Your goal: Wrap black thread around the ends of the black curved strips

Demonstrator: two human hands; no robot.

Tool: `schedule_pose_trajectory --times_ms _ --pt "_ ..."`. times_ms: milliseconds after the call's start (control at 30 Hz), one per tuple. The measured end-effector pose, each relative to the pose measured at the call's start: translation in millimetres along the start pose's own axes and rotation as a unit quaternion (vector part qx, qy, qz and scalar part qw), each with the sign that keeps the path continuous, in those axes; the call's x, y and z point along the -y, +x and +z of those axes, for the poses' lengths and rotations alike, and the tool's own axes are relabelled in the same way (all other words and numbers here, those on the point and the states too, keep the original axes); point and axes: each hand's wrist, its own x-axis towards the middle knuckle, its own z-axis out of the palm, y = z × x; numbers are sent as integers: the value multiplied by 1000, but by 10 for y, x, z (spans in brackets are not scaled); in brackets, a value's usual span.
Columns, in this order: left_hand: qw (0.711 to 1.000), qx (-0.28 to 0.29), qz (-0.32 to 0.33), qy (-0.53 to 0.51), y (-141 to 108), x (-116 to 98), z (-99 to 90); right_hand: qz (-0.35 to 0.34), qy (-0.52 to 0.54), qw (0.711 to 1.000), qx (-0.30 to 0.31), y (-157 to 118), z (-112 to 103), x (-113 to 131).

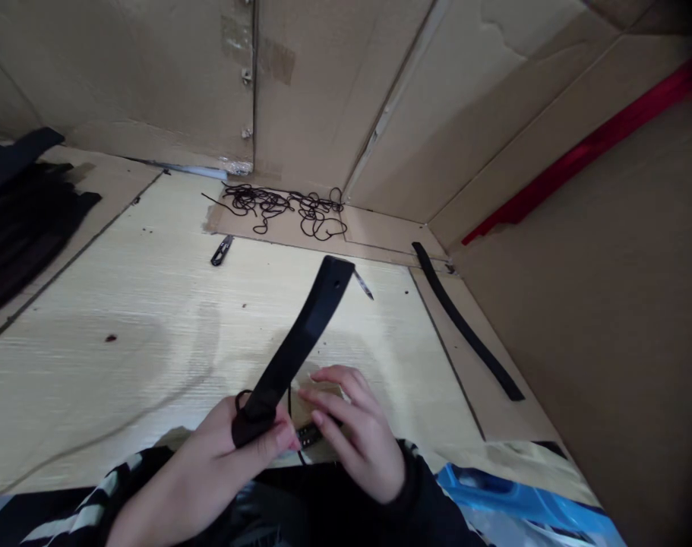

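Observation:
A curved black strip (pixel 300 334) with a small hole near its upper end stands tilted in my left hand (pixel 232 452). The fingers close round its lower end, where dark cord (pixel 241 399) loops round. To its right, my right hand (pixel 360 429) has its fingers apart and slightly bent, close to a thin dark cord (pixel 289 399) hanging beside the strip. Between the hands lies a small dark object with light dots (pixel 308 435), partly hidden; I cannot tell its kind. A slim pointed metal tool (pixel 363 286) shows just past the strip's upper end.
A tangle of dark cord (pixel 266 201) lies at the back on cardboard. A small black cutter (pixel 222 251) rests on the pale wooden table (pixel 152 304). Another curved black strip (pixel 465 327) lies right, a pile of black strips (pixel 26 220) left. Cardboard walls (pixel 323 91) enclose the back.

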Motion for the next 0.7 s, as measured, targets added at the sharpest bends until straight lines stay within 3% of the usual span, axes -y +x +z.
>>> schedule_pose_trajectory --times_ms 67,133,200,300,367,433,533,700 --pt "999 31 8 -12 -10 2 12 20 81 996 -34 162 -51 91" --pt "995 77 35 -45 0 0 32 22 168 985 -31 317 -65 180" --pt "985 132 58 -97 18 -14 56 15 255 967 16 446 -49 243" --pt "961 206 64 -171 44 -41 85 8 381 914 137 590 -14 260" --pt "944 242 54 -215 57 -38 101 2 430 880 203 657 -3 223" --pt "927 271 45 -257 73 -7 120 -7 442 863 244 703 0 166" --pt "908 298 39 -294 107 79 157 -21 431 863 262 727 4 90" --pt "875 301 56 -374 151 217 205 -9 374 908 186 667 -31 140"
